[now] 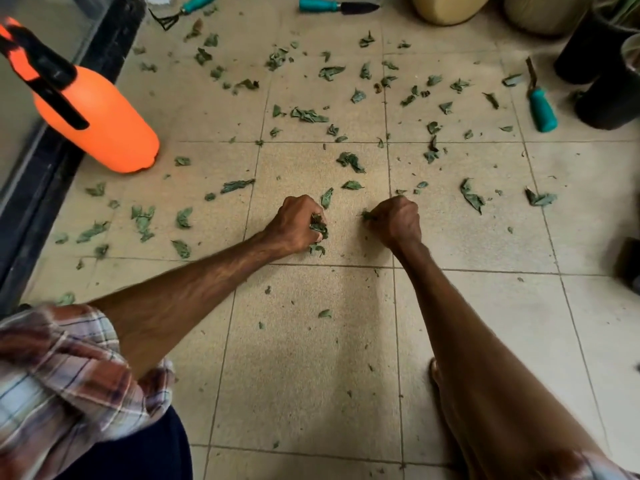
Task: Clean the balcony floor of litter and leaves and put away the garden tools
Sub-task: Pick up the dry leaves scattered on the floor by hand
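Observation:
Several dry green leaves (309, 115) lie scattered over the beige tiled floor (311, 358). My left hand (298, 225) is low over the floor at centre, its fingers curled round a bunch of leaves (318, 227). My right hand (396, 220) is just to its right, fingers curled round a few leaves (367, 215). Three teal-handled garden tools lie on the floor: a small rake (187, 6) at the top left, a trowel (337, 5) at the top centre, and another tool (541, 105) at the right.
An orange spray bottle (100, 123) with a black handle stands at the left beside a dark door frame (38, 188). Black plant pots (602, 74) stand at the right, pale round pots (446, 8) at the top. My bare foot (437, 374) is on the tiles below my right arm.

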